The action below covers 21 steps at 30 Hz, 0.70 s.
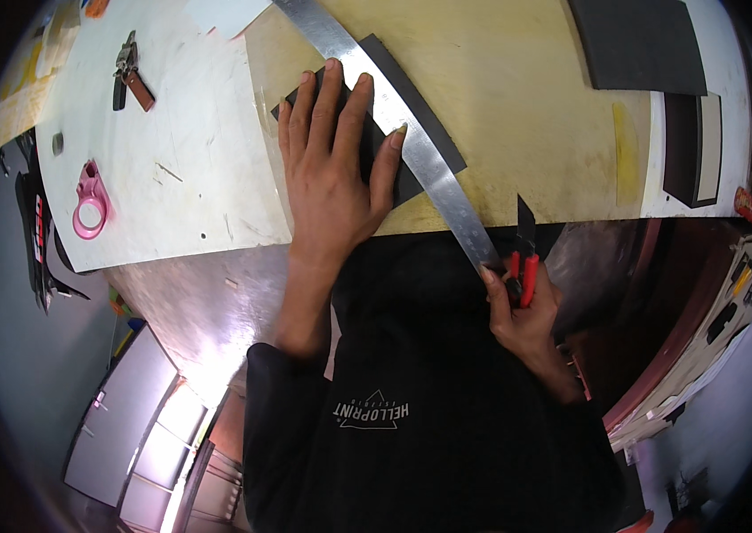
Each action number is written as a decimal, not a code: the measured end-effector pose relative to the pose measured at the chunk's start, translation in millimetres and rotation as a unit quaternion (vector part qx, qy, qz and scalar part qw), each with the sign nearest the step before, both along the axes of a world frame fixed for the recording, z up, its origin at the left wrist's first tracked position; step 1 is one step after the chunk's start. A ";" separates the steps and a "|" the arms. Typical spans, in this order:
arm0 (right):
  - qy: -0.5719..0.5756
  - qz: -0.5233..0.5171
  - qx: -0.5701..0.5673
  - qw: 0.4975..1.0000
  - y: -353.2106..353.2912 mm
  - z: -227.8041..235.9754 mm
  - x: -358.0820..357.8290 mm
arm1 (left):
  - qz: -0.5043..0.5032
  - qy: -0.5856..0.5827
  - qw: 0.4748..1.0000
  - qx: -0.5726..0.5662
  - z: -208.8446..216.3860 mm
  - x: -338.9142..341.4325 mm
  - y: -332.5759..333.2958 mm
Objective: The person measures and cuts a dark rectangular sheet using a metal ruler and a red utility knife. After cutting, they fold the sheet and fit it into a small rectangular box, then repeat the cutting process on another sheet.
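My left hand [330,182] lies flat with its fingers spread over a black sheet [429,124] on the table. Its fingertips and thumb touch the near-left edge of a long steel ruler [438,182], which runs slantwise across the sheet. Below the table's front edge, my right hand [527,324] is closed around a red utility knife [530,277], its dark blade pointing up and away from me. The right thumb rests at the ruler's near end, which juts past the table edge. Part of the sheet is hidden under the left hand and the ruler.
A yellowish cutting mat [518,107] covers the table's middle. To the left lie a pink tape dispenser [90,202] and a key holder with a brown tag [133,75]. At right are a larger black sheet [641,44] and a dark box [685,151].
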State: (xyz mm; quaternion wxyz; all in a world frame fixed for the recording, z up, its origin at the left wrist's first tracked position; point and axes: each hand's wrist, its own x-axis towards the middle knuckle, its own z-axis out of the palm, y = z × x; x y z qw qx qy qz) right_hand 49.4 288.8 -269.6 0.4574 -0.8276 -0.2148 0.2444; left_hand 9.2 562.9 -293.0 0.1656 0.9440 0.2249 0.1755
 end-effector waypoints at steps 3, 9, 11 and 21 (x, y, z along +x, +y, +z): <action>-0.004 -0.001 -0.008 1.000 -1.1 -0.5 0.1 | 0.003 -0.007 1.000 -0.002 -0.1 -1.0 -0.8; -0.017 0.004 -0.025 1.000 -4.8 -2.8 0.3 | 0.008 -0.019 0.999 -0.028 3.6 -0.9 -2.0; -0.001 -0.003 -0.030 1.000 -6.4 -3.2 0.1 | 0.008 -0.020 0.999 -0.028 2.8 -1.2 -1.7; 0.021 -0.027 -0.037 0.999 -1.5 2.2 -2.0 | 0.012 -0.018 0.999 -0.039 0.5 -2.0 -1.3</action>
